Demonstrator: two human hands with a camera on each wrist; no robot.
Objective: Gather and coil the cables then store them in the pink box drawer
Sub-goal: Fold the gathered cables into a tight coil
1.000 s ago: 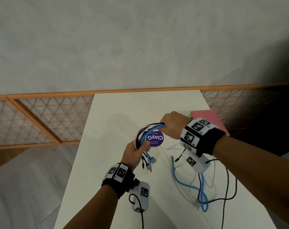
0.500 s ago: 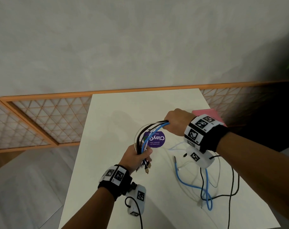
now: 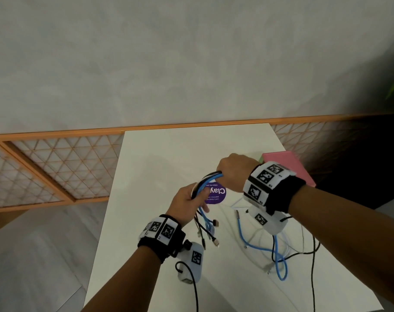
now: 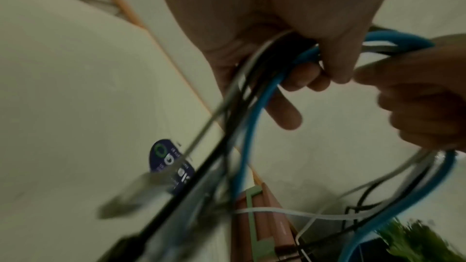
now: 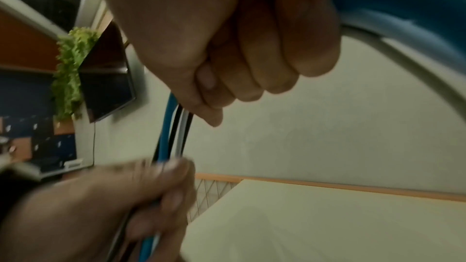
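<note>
A bundle of blue, black and white cables [image 3: 208, 180] arches above the white table [image 3: 160, 163] between my two hands. My left hand [image 3: 189, 204] grips the bundle's near side, with the plug ends [image 3: 208, 230] dangling below it. My right hand [image 3: 233, 174] grips the far side in a fist, its fingers [image 5: 264, 51] curled round the cables [image 5: 174, 127]. The tails of the cables [image 3: 279, 257] trail loose over the table under my right wrist. The pink box [image 3: 286, 163] sits at the table's right edge behind my right hand, also seen in the left wrist view [image 4: 262, 224].
A round purple sticker [image 3: 218, 195] lies on the table under the loop. An orange lattice railing [image 3: 56, 163] runs behind and left of the table. Green plants [image 5: 68, 71] and a dark screen [image 5: 105, 79] stand off to the right.
My left hand has risen along the bundle toward my right hand, making the loop between them smaller. More plug ends now hang below the left hand.
</note>
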